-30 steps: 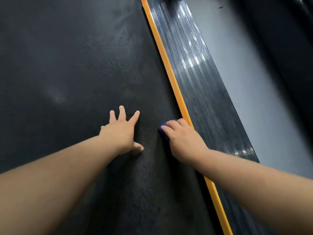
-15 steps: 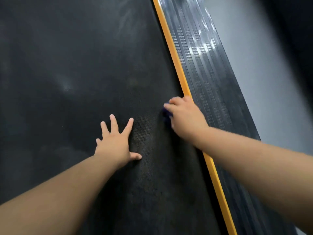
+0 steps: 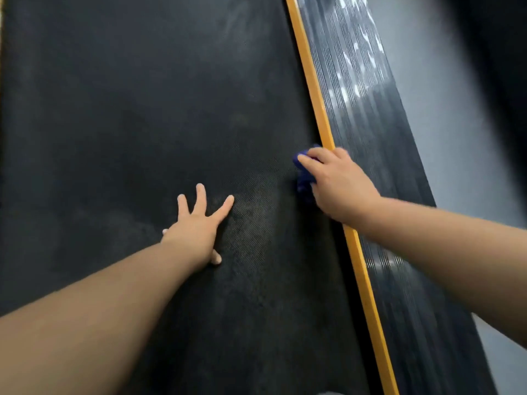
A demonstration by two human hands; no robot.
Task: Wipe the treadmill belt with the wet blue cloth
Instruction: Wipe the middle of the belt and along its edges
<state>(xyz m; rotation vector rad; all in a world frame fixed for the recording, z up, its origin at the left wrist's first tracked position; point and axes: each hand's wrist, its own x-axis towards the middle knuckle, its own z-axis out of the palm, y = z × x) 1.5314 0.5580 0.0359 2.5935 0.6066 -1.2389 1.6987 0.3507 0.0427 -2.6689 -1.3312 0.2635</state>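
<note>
Left hand (image 3: 196, 223) lies flat on the treadmill belt (image 3: 142, 109), fingers straight and spread, holding nothing, apparently as a brace; right hand (image 3: 339, 183), just beyond it and to the right, curls its fingers over a bunched blue cloth (image 3: 303, 178) and presses it to the belt's right margin, against the orange edge strip (image 3: 313, 81); most of the cloth is hidden beneath the palm, and only a crumpled fold shows at the fingertips and thumb side. Judged from its folds, the cloth is soft, light and limp; being wet, it should drag on the textured belt rather than glide, so it is best held wadded under the palm with the fingers over its leading edge, lest it roll up or slip free. A paler patch marks the belt between the hands; whether it is damp or dust cannot be told. Beyond the strip runs the ribbed side rail (image 3: 365, 109), glossy with reflections; farther right lies grey floor (image 3: 445, 109).
</note>
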